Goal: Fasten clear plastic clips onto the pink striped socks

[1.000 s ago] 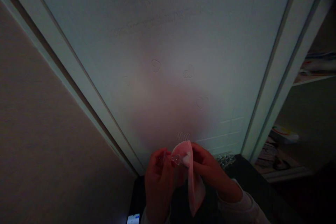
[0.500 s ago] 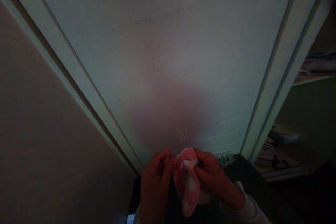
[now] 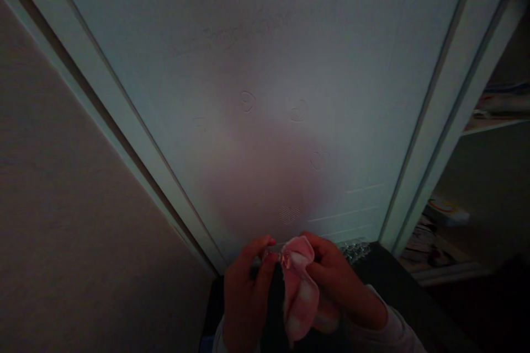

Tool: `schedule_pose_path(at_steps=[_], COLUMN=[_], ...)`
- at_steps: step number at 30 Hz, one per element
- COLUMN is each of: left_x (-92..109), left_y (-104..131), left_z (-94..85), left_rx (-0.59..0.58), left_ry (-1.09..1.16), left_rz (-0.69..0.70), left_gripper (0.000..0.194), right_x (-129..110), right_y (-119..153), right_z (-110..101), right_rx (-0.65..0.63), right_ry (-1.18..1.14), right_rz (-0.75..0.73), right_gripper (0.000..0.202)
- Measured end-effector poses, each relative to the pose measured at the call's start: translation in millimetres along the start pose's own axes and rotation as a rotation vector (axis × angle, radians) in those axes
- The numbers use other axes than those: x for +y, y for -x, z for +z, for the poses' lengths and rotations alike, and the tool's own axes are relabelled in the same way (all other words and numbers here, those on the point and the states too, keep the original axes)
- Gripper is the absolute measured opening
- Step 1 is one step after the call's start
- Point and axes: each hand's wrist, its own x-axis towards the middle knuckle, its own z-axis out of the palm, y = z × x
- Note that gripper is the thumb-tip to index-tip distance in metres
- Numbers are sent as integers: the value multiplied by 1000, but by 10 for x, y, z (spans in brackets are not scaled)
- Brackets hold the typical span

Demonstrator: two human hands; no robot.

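Observation:
A soft pink-and-white piece of cloth (image 3: 302, 298) hangs in folds at the bottom middle, its exact kind not clear in the dim light. My right hand (image 3: 337, 276) is closed on its upper right side, the fingertips partly behind the fabric. Just left of it, my left hand (image 3: 248, 292) is closed, with thumb and index finger pinching at a small glinting spot. That spot lies between the fingertips and the gathered part of the cloth; what it is I cannot make out.
A dark surface (image 3: 389, 287) lies under my hands. Crumpled clear, shiny plastic (image 3: 355, 251) sits on it against a pale panel (image 3: 351, 66) with faint heart outlines. At the right, shelves hold a white box (image 3: 447, 212) and papers. A brown wall (image 3: 83, 231) fills the left.
The cloth has shifted slightly right, and a small gap has opened between it and my left fingertips. My left hand has turned a little.

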Motion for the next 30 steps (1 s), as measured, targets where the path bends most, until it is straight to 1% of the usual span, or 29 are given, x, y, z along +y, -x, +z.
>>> schedule_pose_path(at_steps=[5,10,14,20,22,25,28,30], left_x=[-21,-48,-67,-96,-111,-150,-181,-176], left_y=[5,8,10,43,66,95,97,75], left_z=[-8,-4,12,51,72,98,100,88], left_rx=[24,66,78,96,115,120,77,80], left_ry=[-58,-98,-70,34,56,58,81,95], left_rz=[93,199,235,299,288,211,110,53], left_gripper=[17,16,17,18,15,15,21,26], right_x=[-1,45,49,27,36,61,73,69], right_y=[12,-1,-9,-17,-20,-23,-24,-25], right_z=[13,20,21,21,9,-17,-38,-43], right_rx=[-10,29,10,-28,-53,-71,-66,-54], right_ry=[-54,-30,-53,-141,-151,-108,-14,65], right_rz=[46,71,76,109,73,7,-36,-71], right_gripper=[8,15,20,11,10,4,6,7])
